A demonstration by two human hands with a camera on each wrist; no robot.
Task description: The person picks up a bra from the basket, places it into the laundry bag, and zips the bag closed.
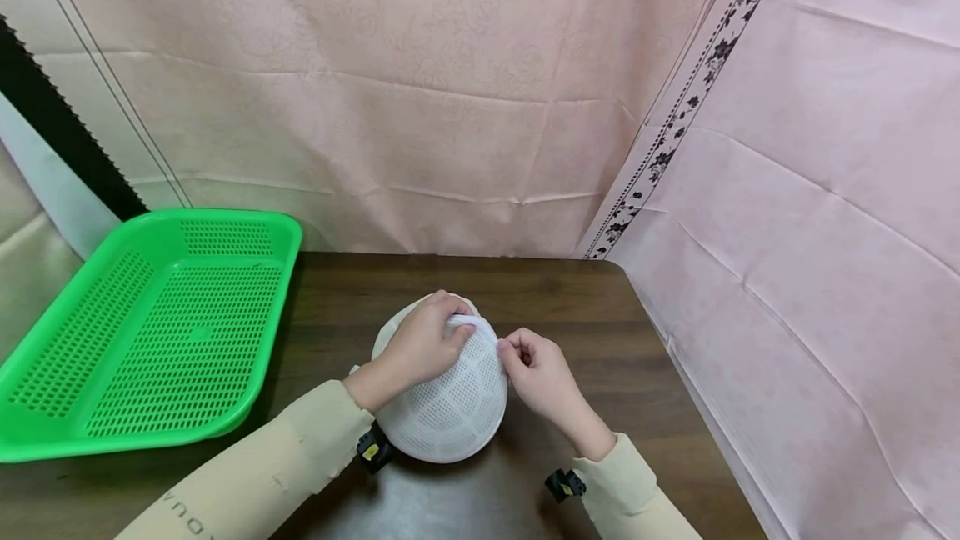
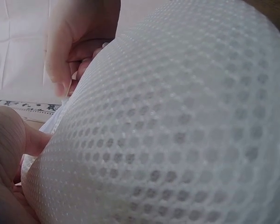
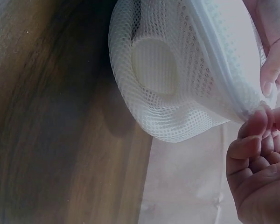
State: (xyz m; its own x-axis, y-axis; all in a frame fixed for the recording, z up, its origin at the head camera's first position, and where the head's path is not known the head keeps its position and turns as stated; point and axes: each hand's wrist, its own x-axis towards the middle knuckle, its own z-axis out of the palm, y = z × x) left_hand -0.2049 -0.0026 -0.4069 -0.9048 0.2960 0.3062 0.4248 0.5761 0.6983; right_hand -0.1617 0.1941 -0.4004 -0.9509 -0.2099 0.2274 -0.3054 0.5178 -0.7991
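Pink floral cloth [image 1: 450,132] hangs behind and to the right of my station; the dark wood table [image 1: 600,365] spreads below it. Green perforated basket [image 1: 150,437] sits at the left, well apart from my hands. White mesh laundry bag [image 1: 450,411] stands puffed out on the table in front of me, right of the basket; outline from above nearly round, so I can assign no clear long axis. Left hand [image 1: 423,340] is the nearer of the two: it lies over the bag's far upper part, thumb and fingers gripping the edge. Right hand [image 1: 546,377] is just outside the bag's right side, fingertips pinched tight on one end of a zip-like white band [image 3: 212,42]. Key relation: this band runs from my left fingertips rightward and slightly toward me to the right pinch, with most of the bag below the left hand and left of the right. Pull tab: cannot tell, fingers cover that end. Smallest item noted: pale oval ribbed patch [image 3: 155,66] on the mesh.
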